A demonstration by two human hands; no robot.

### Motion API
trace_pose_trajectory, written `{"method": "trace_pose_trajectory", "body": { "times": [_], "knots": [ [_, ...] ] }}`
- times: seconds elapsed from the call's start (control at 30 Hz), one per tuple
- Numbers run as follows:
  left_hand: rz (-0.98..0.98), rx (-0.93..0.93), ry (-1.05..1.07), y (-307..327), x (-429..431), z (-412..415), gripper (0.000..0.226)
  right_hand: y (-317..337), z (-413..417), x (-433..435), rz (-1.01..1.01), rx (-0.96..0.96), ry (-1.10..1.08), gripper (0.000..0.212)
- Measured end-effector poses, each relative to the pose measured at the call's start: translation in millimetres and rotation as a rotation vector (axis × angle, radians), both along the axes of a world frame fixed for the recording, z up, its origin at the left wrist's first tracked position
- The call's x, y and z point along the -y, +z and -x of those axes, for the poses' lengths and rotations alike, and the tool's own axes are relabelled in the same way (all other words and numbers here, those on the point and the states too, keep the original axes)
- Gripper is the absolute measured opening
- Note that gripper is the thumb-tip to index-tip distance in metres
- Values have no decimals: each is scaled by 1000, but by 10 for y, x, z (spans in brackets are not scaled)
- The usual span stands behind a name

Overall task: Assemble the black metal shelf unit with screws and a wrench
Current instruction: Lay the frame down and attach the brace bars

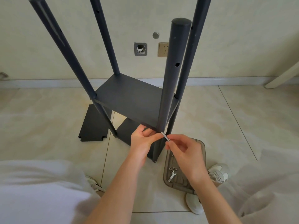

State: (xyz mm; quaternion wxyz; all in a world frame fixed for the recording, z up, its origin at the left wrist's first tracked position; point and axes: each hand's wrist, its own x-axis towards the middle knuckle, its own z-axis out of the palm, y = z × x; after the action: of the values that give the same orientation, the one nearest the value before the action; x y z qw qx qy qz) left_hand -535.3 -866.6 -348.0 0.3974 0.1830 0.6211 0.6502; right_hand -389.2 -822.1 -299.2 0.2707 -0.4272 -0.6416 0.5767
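Black metal shelf unit stands on the tiled floor in the middle of the frame, its four poles rising toward the top edge with one shelf fixed across them. At the near-right pole, just below the shelf's corner, the right hand pinches a small silver wrench between thumb and fingertips, grip clamped on the handle and the head against the pole. The left hand meets the wrench's head from the left with fingers curled; whether its grip pinches anything cannot be told. A loose black panel lies flat at centre left. At lower right, a brown tray holds a second wrench and screws.
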Motion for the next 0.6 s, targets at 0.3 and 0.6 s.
{"method": "trace_pose_trajectory", "body": {
  "times": [0.3, 0.6],
  "knots": [
    [-50, 31, -6, 40, 21, -34, 47, 7, -8, -13, -38, 1, -40, 14],
    [-105, 82, -25, 59, 39, -36, 53, -27, 21, 100, -89, 3, -69, 14]
  ]
}}
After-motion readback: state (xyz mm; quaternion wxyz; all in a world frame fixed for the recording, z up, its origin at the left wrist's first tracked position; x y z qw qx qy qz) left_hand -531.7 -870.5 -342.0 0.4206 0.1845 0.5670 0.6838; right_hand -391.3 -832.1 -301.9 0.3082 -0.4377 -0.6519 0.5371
